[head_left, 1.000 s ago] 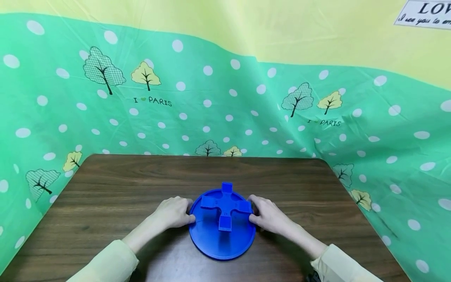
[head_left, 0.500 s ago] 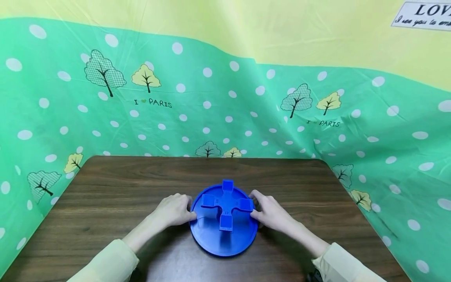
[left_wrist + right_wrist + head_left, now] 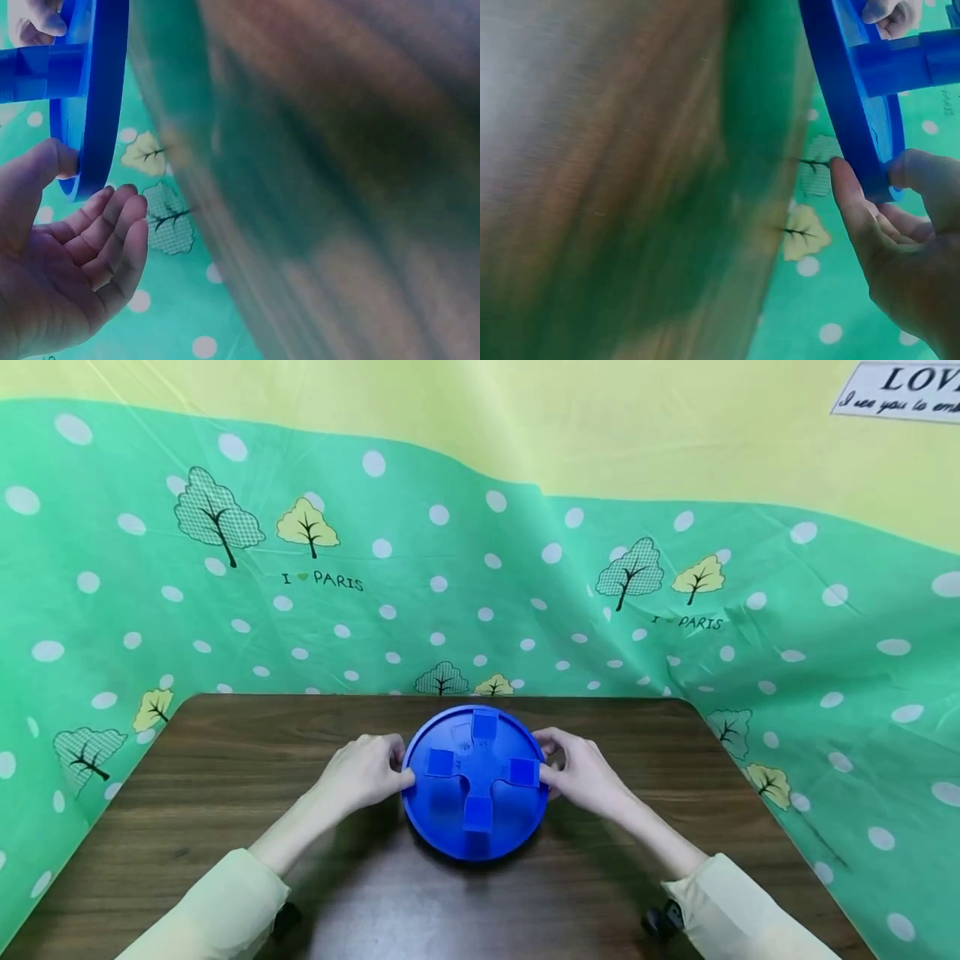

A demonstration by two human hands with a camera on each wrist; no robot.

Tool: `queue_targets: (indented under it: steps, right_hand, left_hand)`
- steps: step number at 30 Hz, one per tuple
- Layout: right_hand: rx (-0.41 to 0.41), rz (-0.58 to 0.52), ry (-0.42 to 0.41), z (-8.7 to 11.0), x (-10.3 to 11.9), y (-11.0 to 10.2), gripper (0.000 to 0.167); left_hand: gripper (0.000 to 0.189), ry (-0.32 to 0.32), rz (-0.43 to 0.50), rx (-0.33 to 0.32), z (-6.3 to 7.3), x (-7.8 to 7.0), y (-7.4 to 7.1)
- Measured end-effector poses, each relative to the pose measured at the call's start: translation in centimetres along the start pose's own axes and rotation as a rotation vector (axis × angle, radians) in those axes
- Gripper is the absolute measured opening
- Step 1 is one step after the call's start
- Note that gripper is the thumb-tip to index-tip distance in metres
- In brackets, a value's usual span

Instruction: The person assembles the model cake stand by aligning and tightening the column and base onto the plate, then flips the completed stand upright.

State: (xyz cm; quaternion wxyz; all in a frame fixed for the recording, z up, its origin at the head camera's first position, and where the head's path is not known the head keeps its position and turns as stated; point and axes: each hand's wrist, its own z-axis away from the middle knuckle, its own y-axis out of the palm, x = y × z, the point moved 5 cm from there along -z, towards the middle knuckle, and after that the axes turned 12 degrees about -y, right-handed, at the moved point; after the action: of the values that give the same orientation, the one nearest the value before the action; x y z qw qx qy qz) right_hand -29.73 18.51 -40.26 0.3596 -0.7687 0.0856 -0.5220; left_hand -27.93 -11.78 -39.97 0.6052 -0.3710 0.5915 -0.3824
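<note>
A blue round base (image 3: 442,831) with a raised rim is held between both hands in the head view. From its middle rises a post (image 3: 896,66), topped by a blue four-armed cross (image 3: 477,814). My left hand (image 3: 367,772) grips the left rim, thumb on the upper face; the left wrist view shows its other fingers curled by the underside. At the right rim, my right hand (image 3: 585,777) pinches the edge between thumb and fingers. Both wrist views show the base's side wall (image 3: 109,105) standing apart from the tabletop.
The dark wood table (image 3: 262,760) extends around the base, its far edge at the curtain. A green and yellow printed curtain (image 3: 420,560) hangs behind and along both sides. Black straps (image 3: 663,920) show by the sleeve cuffs.
Both hands have lifted the base and moved it away from the body. The cross now appears more from above, and more of the base's round face shows.
</note>
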Motion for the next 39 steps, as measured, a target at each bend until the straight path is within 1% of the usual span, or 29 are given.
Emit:
queue_targets:
  steps: [3,6,9,13,16,23,29,34,37,39]
  right_hand:
    - [-0.020,0.005,-0.003,-0.8,0.4,-0.6,0.042]
    - [-0.041,0.008,-0.019,-1.4,0.8,-1.2,0.042]
    - [-0.077,0.009,-0.053,-1.8,1.1,-1.6,0.039]
    - [-0.122,0.032,-0.104,-2.2,1.6,-2.2,0.034]
    - [-0.145,0.055,-0.126,-2.3,1.8,-2.6,0.031]
    - [-0.199,0.110,-0.185,-2.4,2.0,-3.2,0.028]
    - [-0.212,0.129,-0.239,-2.2,1.9,-3.5,0.028]
    - [-0.239,0.139,-0.324,-2.0,1.8,-3.6,0.027]
    - [-0.265,0.130,-0.387,-1.9,2.0,-3.5,0.027]
    - [-0.282,0.123,-0.431,-1.8,2.1,-3.5,0.028]
  left_hand:
    - [0.013,0.007,0.013,-0.028,-0.5,-0.2,-0.9]
    - [0.013,0.014,0.035,-0.046,-0.9,-0.2,-1.5]
    - [0.012,0.021,0.078,-0.067,-1.2,-0.2,-2.0]
    - [0.012,0.048,0.145,-0.085,-1.7,-0.2,-2.6]
    - [0.012,0.079,0.182,-0.094,-2.0,-0.1,-3.0]
    - [0.014,0.150,0.235,-0.130,-2.3,0.0,-3.5]
    - [0.017,0.184,0.270,-0.138,-2.1,0.1,-3.7]
    - [0.019,0.208,0.288,-0.150,-2.0,0.2,-3.8]
    - [0.019,0.241,0.287,-0.184,-1.9,0.1,-3.9]
    - [0.018,0.278,0.283,-0.216,-1.7,0.0,-4.1]
